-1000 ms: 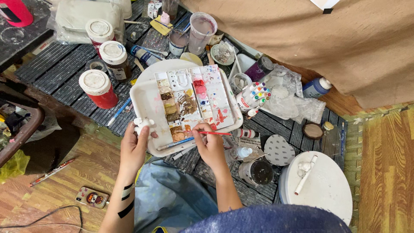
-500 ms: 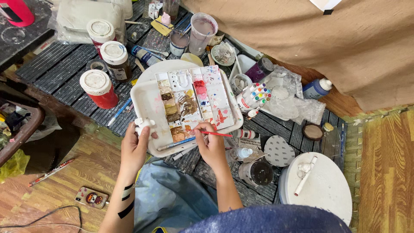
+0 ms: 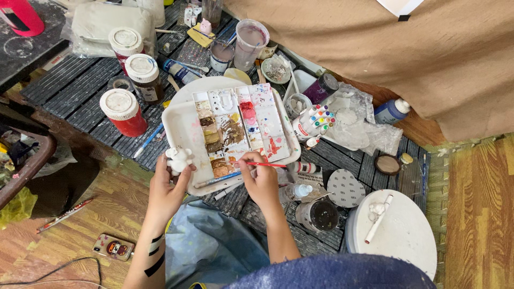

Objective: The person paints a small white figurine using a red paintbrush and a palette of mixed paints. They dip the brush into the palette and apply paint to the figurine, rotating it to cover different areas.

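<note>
Since the earlier frames very little has shifted: your right hand stays at the near edge of the palette, its brush tipped only a touch flatter, and your left hand keeps the figurine in the same place. Your right fingers are closed around the thin red-handled brush, which lies almost level and points right, its tip over the near right corner of the palette. Your left hand is closed on the small white figurine, pinched at its base and held just off the palette's near left corner. The palette is a white tray with wells of brown, ochre, red and white paint, resting on a dark slatted table. A blue brush lies along the palette's near rim, just beside your right thumb. To the far left stand three jars with white lids, the nearest one red. A clear cup of cloudy water stands at the far side, and a round white board sits near right. A phone lies on the wooden floor, near left.
</note>
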